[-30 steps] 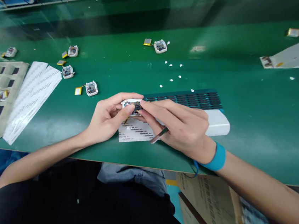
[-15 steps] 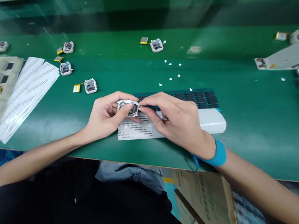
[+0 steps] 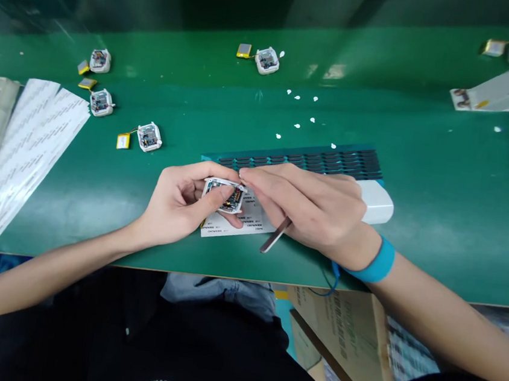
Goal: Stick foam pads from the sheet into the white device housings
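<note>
My left hand [image 3: 180, 201] is closed around a small white square device housing [image 3: 207, 193] with a circuit board showing in its open face. The thumb lies across the board. A bit of yellow shows beneath that hand. My right hand [image 3: 312, 205] has its fingertips together at the housing's upper right corner. Metal tweezers [image 3: 276, 235] are tucked in the right palm, their blunt end sticking out toward me. Whatever the right fingertips pinch is hidden. Under both hands lies a printed white sheet [image 3: 218, 228], beside a dark slotted strip [image 3: 353, 161].
Several open housings with yellow batteries, such as one housing [image 3: 150, 137], lie around the green table [image 3: 190, 105]. Small white stickers [image 3: 297, 126] are scattered behind my hands. At left are label sheets [image 3: 36, 143] and a beige tray [image 3: 6, 110]. A white block [image 3: 380, 204] sits right.
The view has shifted slightly. My right hand has turned over more, and the tweezers' end now shows below it. Its fingertips have moved up to the housing's upper corner.
</note>
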`<action>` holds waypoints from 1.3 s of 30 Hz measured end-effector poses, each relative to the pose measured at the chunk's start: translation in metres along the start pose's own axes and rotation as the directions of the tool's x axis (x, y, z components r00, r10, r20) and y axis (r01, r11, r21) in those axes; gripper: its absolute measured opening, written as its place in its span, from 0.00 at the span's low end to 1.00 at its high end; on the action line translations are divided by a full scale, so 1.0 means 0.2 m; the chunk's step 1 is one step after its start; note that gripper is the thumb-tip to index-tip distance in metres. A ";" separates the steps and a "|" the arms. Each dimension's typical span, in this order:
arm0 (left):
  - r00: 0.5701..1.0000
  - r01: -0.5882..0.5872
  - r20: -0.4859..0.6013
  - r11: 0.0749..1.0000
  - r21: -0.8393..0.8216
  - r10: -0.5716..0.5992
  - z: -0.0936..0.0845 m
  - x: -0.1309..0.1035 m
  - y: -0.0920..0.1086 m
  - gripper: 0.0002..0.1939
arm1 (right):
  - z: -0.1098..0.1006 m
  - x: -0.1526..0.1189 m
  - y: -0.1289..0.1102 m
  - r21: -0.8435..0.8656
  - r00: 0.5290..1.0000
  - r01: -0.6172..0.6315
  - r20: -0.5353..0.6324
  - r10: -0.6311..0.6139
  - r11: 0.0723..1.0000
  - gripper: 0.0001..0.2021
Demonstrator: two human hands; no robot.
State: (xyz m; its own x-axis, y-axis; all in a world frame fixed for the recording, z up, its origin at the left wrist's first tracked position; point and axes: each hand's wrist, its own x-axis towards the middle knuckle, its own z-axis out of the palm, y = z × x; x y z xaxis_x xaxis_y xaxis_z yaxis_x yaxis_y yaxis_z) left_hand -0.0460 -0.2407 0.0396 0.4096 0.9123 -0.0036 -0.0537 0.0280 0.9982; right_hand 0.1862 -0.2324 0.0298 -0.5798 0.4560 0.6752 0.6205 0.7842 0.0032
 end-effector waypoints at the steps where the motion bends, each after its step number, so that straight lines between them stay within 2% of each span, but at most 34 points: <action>1: 1.000 0.008 -0.007 1.000 0.009 -0.008 0.00 0.00 0.01 0.06 | -0.01 0.01 0.00 -0.039 0.999 -0.023 0.033 0.024 0.999 0.10; 5: 0.998 0.017 -0.056 0.996 0.082 -0.012 -0.01 0.00 0.01 0.07 | -0.03 0.04 0.02 -0.138 0.955 -0.258 0.113 0.274 0.956 0.12; 6: 0.998 0.008 -0.055 0.994 0.108 -0.002 -0.02 0.00 0.01 0.07 | -0.03 0.04 0.03 -0.137 0.947 -0.282 0.121 0.298 0.950 0.14; 8: 0.999 -0.006 -0.034 0.987 0.161 0.012 -0.03 0.00 0.00 0.08 | -0.02 0.04 0.03 -0.121 0.957 -0.224 0.158 0.242 0.967 0.17; 10: 0.999 -0.024 -0.017 0.980 0.197 0.028 -0.04 0.00 -0.02 0.10 | -0.02 0.03 0.02 -0.092 0.979 -0.087 0.175 0.102 0.992 0.15; 13: 0.999 -0.044 -0.011 0.980 0.195 0.047 -0.05 0.00 -0.03 0.11 | -0.03 0.02 0.01 -0.067 0.992 0.047 0.124 -0.039 0.997 0.10; 17: 0.996 -0.091 -0.004 0.979 0.185 0.093 -0.04 0.01 -0.06 0.07 | -0.06 0.02 0.00 -0.055 0.974 0.127 0.193 -0.114 0.990 0.14; 20: 0.983 -0.181 -0.006 0.962 0.203 0.186 -0.02 0.00 -0.08 0.07 | -0.07 0.02 -0.01 -0.096 0.960 0.156 0.250 -0.128 0.983 0.15; 26: 0.925 -0.323 -0.093 0.892 0.316 0.368 0.04 -0.03 -0.11 0.08 | -0.05 0.01 -0.07 -0.060 0.967 0.158 0.209 -0.143 0.986 0.15; 28: 0.899 -0.358 -0.117 0.860 0.364 0.423 0.04 -0.03 -0.11 0.08 | -0.04 0.01 -0.07 0.007 0.978 0.092 0.185 -0.091 0.996 0.14; 31: 0.878 -0.402 -0.094 0.829 0.388 0.470 0.04 -0.04 -0.11 0.08 | -0.03 0.02 -0.07 0.244 0.980 -0.154 0.159 0.117 0.958 0.10; 34: 0.879 -0.417 -0.057 0.819 0.394 0.474 0.04 -0.04 -0.11 0.08 | -0.03 0.05 -0.06 0.478 0.939 -0.343 0.207 0.276 0.809 0.06; 39: 0.900 -0.402 -0.005 0.833 0.381 0.437 0.02 -0.04 -0.11 0.11 | -0.03 0.07 -0.07 0.591 0.834 -0.552 0.381 0.400 0.587 0.12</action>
State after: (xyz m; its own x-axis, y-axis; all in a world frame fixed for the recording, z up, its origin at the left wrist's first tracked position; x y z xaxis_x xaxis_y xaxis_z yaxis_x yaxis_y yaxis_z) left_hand -0.0450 -0.2507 0.0180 0.3409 0.8347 0.4325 0.1371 -0.4993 0.8555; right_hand 0.1731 -0.2398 0.0433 -0.4365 0.8541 0.2828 0.3725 0.4577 -0.8073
